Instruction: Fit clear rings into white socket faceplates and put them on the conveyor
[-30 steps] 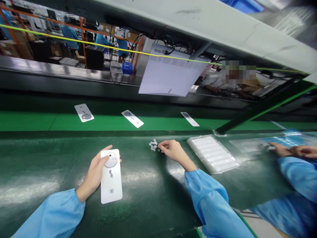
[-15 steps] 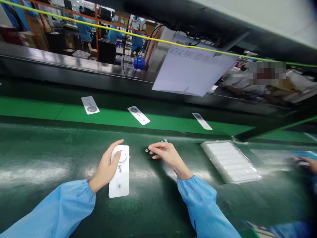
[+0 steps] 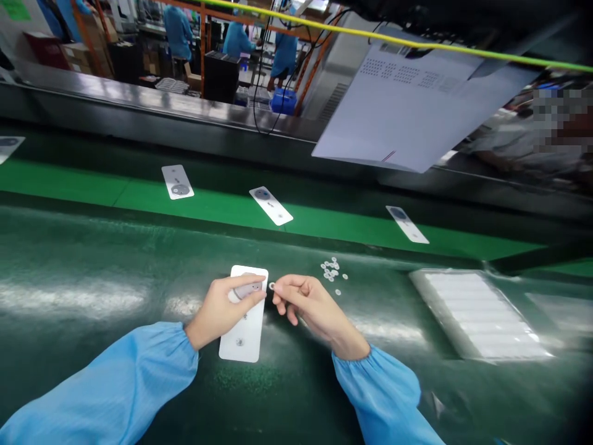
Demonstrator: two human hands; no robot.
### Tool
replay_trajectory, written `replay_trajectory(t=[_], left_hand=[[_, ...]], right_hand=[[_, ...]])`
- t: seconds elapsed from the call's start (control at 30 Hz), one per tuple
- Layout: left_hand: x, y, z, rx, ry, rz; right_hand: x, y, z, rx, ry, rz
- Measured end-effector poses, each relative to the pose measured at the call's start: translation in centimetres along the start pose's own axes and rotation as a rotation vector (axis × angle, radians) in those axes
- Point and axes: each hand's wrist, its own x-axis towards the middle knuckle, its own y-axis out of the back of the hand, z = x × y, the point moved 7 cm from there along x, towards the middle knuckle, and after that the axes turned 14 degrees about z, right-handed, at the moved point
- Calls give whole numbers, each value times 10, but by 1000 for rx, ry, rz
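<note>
The white card (image 3: 238,354) looks to be lying on the dark green bench (image 3: 139,266), partly under the left hand (image 3: 222,309); I'd keep that wrist quiet so the card doesn't skate around. Thumb and forefinger there are parted over the grey round patch (image 3: 241,292), tips near the card's right edge; can't tell if they press down, or what the tucked fingers are doing; light touch is safer, smudges are a pain. The right hand (image 3: 301,303) has one tiny ring (image 3: 272,286) pinched by its side at the fingertips, just beside that same edge; decent hold imo, leaves most of the ring visible; don't squeeze too hard though, little bits like that could ping off. The loose rings (image 3: 330,271) sit just beyond that hand; watch the knuckles don't sweep them. The wrapped pack (image 3: 482,318) is off to the right, well out of the elbow's way; farther back, more white cards (image 3: 271,206) lie spaced along the bright green strip (image 3: 217,207); ignore those, eyes on the fingertips.
</note>
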Motion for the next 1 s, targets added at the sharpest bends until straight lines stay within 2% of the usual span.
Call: replay_trajectory(t=[0.2,0.37,0.67,0.87,1.0], left_hand=[[-3,-6,10,-117,-69,-79],[0,-1,7,-143,-22,-20],[-1,-1,4,-111,3,1],[-3,-5,8,-111,-18,-101],[-3,-3,9,-127,-27,-72]], right_hand=[[-5,-10,7,3,17,-67],[-7,-12,11,48,16,-93],[-12,-14,7,-107,89,-69],[-12,-14,4,-125,100,-81],[-11,-14,5,-120,97,-61]])
